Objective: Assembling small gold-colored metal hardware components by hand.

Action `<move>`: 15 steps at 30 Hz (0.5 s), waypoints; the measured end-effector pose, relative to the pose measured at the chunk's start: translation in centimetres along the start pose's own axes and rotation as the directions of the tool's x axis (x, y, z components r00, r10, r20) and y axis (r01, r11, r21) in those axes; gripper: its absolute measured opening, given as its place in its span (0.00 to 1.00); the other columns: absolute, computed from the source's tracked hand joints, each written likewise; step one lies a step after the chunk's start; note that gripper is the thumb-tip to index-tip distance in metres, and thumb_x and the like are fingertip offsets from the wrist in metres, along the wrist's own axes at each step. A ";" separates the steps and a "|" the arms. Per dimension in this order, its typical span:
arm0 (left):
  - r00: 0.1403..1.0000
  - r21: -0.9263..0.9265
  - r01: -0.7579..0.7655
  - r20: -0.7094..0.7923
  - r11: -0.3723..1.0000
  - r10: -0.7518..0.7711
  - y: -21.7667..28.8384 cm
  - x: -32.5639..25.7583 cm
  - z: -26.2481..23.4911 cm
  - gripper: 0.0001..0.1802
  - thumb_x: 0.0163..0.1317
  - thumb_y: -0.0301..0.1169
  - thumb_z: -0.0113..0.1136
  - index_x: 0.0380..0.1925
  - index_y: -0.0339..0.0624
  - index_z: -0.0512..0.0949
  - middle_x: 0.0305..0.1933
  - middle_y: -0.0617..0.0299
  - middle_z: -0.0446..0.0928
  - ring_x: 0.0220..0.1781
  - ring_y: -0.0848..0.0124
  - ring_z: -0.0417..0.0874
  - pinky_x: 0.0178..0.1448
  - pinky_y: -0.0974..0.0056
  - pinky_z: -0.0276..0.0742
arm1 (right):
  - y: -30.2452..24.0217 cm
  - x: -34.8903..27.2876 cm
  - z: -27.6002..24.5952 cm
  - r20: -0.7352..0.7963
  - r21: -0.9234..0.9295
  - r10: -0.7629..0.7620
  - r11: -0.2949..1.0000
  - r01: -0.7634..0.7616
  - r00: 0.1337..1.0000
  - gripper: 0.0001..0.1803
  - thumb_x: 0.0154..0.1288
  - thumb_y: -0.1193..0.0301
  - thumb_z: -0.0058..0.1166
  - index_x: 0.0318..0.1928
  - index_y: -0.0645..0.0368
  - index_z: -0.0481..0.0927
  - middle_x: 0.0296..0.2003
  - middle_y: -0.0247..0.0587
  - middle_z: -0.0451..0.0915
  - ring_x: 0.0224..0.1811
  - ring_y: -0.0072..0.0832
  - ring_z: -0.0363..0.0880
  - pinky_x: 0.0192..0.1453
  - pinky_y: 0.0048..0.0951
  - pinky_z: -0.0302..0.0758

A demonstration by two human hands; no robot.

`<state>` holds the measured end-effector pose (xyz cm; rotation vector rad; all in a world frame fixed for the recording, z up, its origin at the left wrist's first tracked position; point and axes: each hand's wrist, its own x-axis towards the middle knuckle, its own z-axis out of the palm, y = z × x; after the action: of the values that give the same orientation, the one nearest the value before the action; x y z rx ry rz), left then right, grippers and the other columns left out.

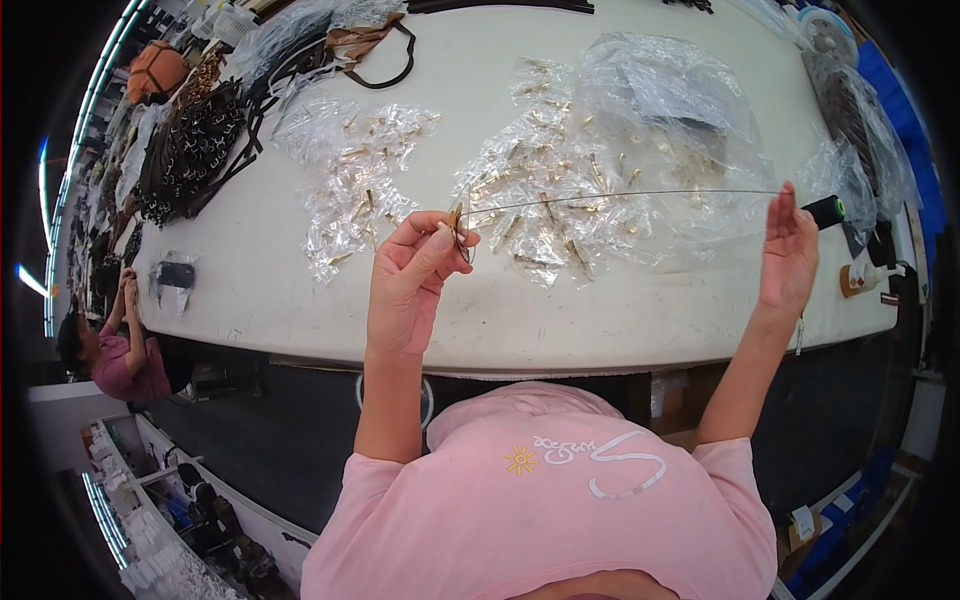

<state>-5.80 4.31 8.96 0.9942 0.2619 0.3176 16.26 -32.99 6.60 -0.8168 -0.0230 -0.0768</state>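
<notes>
My left hand (410,280) is raised above the table's near side, its thumb and fingertips pinching a small gold-coloured metal piece (455,222) with dark strands looped at it. From there a thin dark cord (620,193) runs taut to the right. The cord's far end meets the fingertips of my right hand (788,262), which is held up with its fingers close together. Beyond the cord lie many small clear plastic bags (540,165) with gold-coloured metal pieces inside. Just right of my right hand is a black spool (826,212) with a green end.
Another heap of small bags (365,165) lies on the white table (300,320). Dark straps with metal rings (195,145) fill the far left. At right are a bottle (860,280) and a large wrapped bundle (855,120). A co-worker (125,360) stands at the left.
</notes>
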 end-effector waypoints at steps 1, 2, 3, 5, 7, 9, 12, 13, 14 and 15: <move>1.000 0.005 0.014 0.001 1.000 -0.014 0.1 0.4 -0.2 0.07 0.68 0.27 0.58 0.44 0.38 0.77 0.41 0.53 0.83 0.34 0.77 0.82 0.42 0.72 0.79 | -3.0 0.7 -2.2 -0.024 0.007 -0.052 0.999 0.052 0.998 0.06 0.68 0.79 0.49 0.42 0.69 0.75 0.54 0.57 0.78 0.56 0.37 0.80 0.70 0.37 0.74; 1.000 0.007 0.004 -0.012 1.000 -0.004 0.3 0.2 -0.4 0.07 0.68 0.27 0.58 0.44 0.38 0.77 0.41 0.53 0.83 0.34 0.77 0.82 0.42 0.72 0.79 | -5.0 1.6 -4.3 -0.037 0.027 -0.083 0.996 0.084 0.996 0.08 0.68 0.79 0.49 0.44 0.72 0.76 0.54 0.56 0.78 0.56 0.37 0.79 0.71 0.37 0.73; 1.000 0.005 0.003 -0.028 1.000 -0.003 0.4 0.1 -0.7 0.07 0.68 0.27 0.59 0.44 0.38 0.77 0.40 0.53 0.83 0.33 0.78 0.81 0.41 0.73 0.78 | -7.0 2.1 -6.5 -0.052 0.011 -0.137 0.990 0.137 0.989 0.09 0.68 0.79 0.50 0.45 0.74 0.75 0.52 0.56 0.79 0.55 0.37 0.79 0.70 0.37 0.74; 0.999 0.002 -0.004 -0.053 1.000 0.004 0.6 0.0 -1.4 0.07 0.68 0.27 0.59 0.43 0.39 0.77 0.40 0.53 0.83 0.33 0.78 0.81 0.40 0.74 0.77 | -10.7 2.9 -11.1 -0.067 0.024 -0.182 0.983 0.184 0.981 0.10 0.69 0.78 0.50 0.45 0.76 0.75 0.48 0.54 0.80 0.52 0.37 0.79 0.67 0.35 0.75; 0.999 0.004 -0.015 -0.047 1.000 0.015 0.6 0.1 -2.0 0.08 0.69 0.28 0.58 0.45 0.39 0.77 0.40 0.55 0.82 0.33 0.78 0.81 0.40 0.74 0.78 | -14.2 2.8 -15.0 -0.065 0.031 -0.180 0.983 0.182 0.982 0.10 0.69 0.78 0.50 0.44 0.76 0.76 0.44 0.52 0.80 0.50 0.37 0.79 0.62 0.33 0.77; 0.998 -0.001 -0.021 -0.054 1.000 0.021 0.7 0.3 -2.1 0.08 0.69 0.28 0.58 0.45 0.39 0.78 0.40 0.55 0.82 0.33 0.79 0.81 0.39 0.74 0.78 | -17.0 2.2 -17.8 -0.117 -0.001 -0.228 0.973 0.230 0.967 0.09 0.70 0.78 0.51 0.43 0.75 0.75 0.40 0.50 0.79 0.48 0.37 0.79 0.60 0.32 0.77; 0.998 -0.007 -0.015 -0.058 1.000 0.015 0.7 0.5 -2.6 0.08 0.69 0.27 0.58 0.45 0.39 0.78 0.39 0.55 0.82 0.33 0.79 0.81 0.40 0.74 0.78 | -21.2 1.8 -23.5 -0.149 0.022 -0.277 0.959 0.283 0.949 0.06 0.70 0.79 0.52 0.40 0.73 0.73 0.37 0.48 0.77 0.45 0.34 0.77 0.56 0.29 0.77; 0.998 -0.004 -0.006 -0.060 1.000 0.006 0.7 0.5 -2.7 0.08 0.69 0.27 0.57 0.46 0.38 0.77 0.40 0.55 0.82 0.33 0.79 0.81 0.40 0.74 0.78 | -21.7 1.0 -22.7 -0.142 0.040 -0.227 0.971 0.235 0.963 0.05 0.70 0.80 0.52 0.39 0.70 0.72 0.35 0.47 0.76 0.40 0.30 0.76 0.48 0.25 0.77; 0.998 -0.005 -0.007 -0.063 1.000 0.007 0.6 0.4 -2.6 0.08 0.69 0.27 0.57 0.46 0.38 0.77 0.40 0.55 0.82 0.33 0.79 0.81 0.40 0.74 0.78 | -22.1 1.1 -23.2 -0.140 0.039 -0.225 0.972 0.233 0.964 0.05 0.70 0.80 0.52 0.39 0.70 0.72 0.35 0.47 0.76 0.40 0.30 0.76 0.48 0.25 0.77; 0.998 -0.032 0.016 -0.067 0.999 -0.018 0.3 0.4 -2.3 0.08 0.69 0.27 0.57 0.46 0.38 0.77 0.40 0.55 0.82 0.33 0.79 0.81 0.40 0.74 0.79 | -22.6 1.4 -24.0 -0.095 0.065 -0.205 0.975 0.212 0.974 0.04 0.71 0.79 0.52 0.40 0.70 0.73 0.34 0.46 0.76 0.39 0.28 0.75 0.44 0.24 0.75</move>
<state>-6.31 6.39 8.02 0.9511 0.3251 0.3387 15.65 -65.98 6.66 -0.7334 -0.0288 -0.3090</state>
